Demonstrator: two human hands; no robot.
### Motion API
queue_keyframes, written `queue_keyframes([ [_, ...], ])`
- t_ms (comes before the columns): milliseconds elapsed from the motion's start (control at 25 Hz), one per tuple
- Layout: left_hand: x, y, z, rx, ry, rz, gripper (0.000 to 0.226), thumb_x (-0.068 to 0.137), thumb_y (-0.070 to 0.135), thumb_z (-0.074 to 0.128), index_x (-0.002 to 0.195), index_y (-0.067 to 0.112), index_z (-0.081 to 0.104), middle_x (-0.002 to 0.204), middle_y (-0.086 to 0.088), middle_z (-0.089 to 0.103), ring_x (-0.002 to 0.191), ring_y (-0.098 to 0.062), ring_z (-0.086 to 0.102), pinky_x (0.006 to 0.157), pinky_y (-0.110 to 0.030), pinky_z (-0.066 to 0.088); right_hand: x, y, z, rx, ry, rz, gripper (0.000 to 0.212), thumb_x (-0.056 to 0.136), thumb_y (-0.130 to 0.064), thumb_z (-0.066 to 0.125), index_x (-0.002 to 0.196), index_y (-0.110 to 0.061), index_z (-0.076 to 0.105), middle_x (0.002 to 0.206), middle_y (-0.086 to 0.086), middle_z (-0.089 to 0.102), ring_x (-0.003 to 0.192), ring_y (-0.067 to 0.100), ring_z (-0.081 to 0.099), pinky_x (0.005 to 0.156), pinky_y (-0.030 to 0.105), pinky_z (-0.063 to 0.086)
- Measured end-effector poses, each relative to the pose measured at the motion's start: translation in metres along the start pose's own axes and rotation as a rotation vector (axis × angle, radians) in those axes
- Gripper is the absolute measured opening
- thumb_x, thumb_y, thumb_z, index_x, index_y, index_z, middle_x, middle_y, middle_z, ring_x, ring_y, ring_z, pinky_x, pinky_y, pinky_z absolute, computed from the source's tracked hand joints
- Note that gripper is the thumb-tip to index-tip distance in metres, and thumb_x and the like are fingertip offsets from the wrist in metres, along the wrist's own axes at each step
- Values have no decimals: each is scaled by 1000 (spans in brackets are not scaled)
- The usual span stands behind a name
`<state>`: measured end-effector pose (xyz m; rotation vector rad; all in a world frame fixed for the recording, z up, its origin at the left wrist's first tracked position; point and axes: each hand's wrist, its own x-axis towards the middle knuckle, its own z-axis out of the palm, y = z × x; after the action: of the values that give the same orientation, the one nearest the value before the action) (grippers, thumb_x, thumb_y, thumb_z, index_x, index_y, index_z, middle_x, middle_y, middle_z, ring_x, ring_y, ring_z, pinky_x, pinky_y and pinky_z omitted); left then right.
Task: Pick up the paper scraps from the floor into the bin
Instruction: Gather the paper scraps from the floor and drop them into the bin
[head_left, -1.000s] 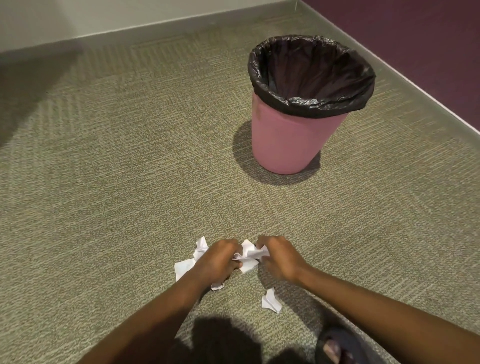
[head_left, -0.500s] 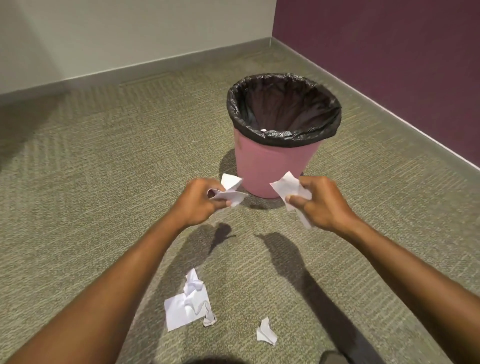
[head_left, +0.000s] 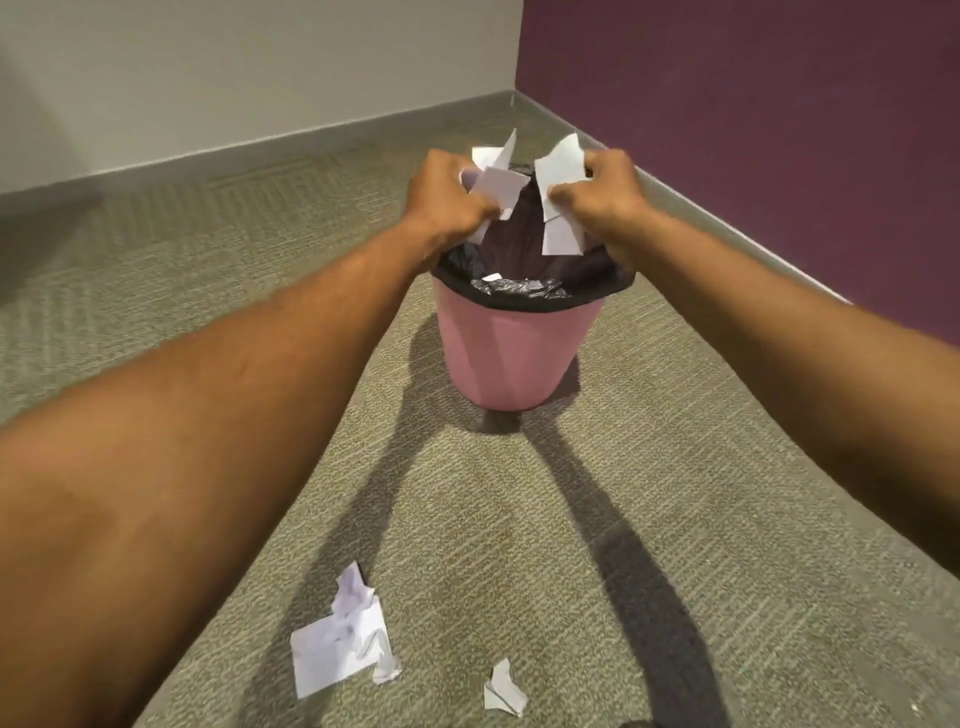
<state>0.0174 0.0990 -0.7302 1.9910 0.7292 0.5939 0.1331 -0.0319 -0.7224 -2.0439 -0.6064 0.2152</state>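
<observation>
A pink bin (head_left: 511, 353) lined with a black bag (head_left: 524, 288) stands on the carpet near the room's corner. Both arms reach out over its mouth. My left hand (head_left: 441, 200) is closed on white paper scraps (head_left: 493, 179). My right hand (head_left: 605, 195) grips another white scrap (head_left: 560, 202) that hangs down over the opening. A small white piece (head_left: 491, 277) lies on the bag's near rim. On the floor close to me lie a crumpled cluster of scraps (head_left: 343, 642) and a small single scrap (head_left: 503, 688).
The grey-green carpet (head_left: 675, 519) spreads all around the bin. A white wall (head_left: 234, 73) with a grey skirting runs behind, and a purple wall (head_left: 753, 104) closes the right side just past the bin.
Both hands rose from the floor with scraps and moved forward until they hang above the bin's mouth. The view lifted with them; the other scraps stayed on the carpet.
</observation>
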Motion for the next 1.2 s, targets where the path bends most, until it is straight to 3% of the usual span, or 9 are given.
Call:
queue_keyframes([
  [120,8,-9,19,93,-15,41,42,67,22,84,104,8,68,99,-9,68,91,-23,65,81,-41,57,12,14,5,5,-43,-12,7,84,-16,70,84,-9,71,89,15,74,75,21,67,65,36,51],
  [280,11,-8,25,206,-149,136,90,56,51,87,130,17,49,128,-9,55,120,-22,51,102,-33,44,12,23,3,24,16,-47,16,80,-30,69,72,-17,73,81,7,76,80,22,72,69,37,56],
  [360,9,-8,22,279,-158,175,81,64,54,82,128,15,53,126,-9,59,117,-22,54,100,-33,46,4,18,2,-6,87,-114,14,83,-26,65,76,-17,73,78,0,74,72,13,68,67,32,53],
  [480,-7,-12,6,220,-24,206,38,83,45,69,100,11,70,98,-4,70,92,-17,65,85,-36,55,-29,8,-4,34,93,-235,16,87,-20,60,79,-12,72,70,2,72,60,9,64,61,27,53],
  [680,-90,-91,-30,102,310,71,38,91,35,56,69,6,62,62,-1,57,56,-13,50,56,-36,45,-132,46,0,-28,-419,-289,18,94,-22,64,84,-7,68,67,3,67,55,12,62,54,26,52],
  [800,-158,-170,-39,317,-31,-35,27,88,39,63,86,13,65,82,-1,59,73,-12,54,64,-31,46,-200,99,24,-257,-837,-196,24,88,-38,69,102,-18,68,89,-4,68,73,12,63,64,29,51],
  [960,-229,-234,-50,568,-684,-97,84,68,67,70,139,33,40,132,-5,44,121,-22,43,98,-40,43,-272,153,57,-702,-1182,-301,76,84,-58,63,145,-24,33,142,3,42,121,25,51,95,38,46],
  [1080,-267,-254,-49,829,-950,154,101,63,71,70,147,41,22,149,-2,30,134,-23,31,106,-40,31,-306,170,77,-753,-1280,-406,84,83,-56,65,149,-25,22,143,8,35,112,29,53,88,39,49],
  [1200,-291,-267,-48,952,-1030,165,110,63,64,74,148,44,8,161,-7,5,148,-29,4,117,-49,16,-326,179,96,-816,-1338,-449,84,80,-47,72,145,-24,25,140,10,33,103,33,56,81,39,50],
])
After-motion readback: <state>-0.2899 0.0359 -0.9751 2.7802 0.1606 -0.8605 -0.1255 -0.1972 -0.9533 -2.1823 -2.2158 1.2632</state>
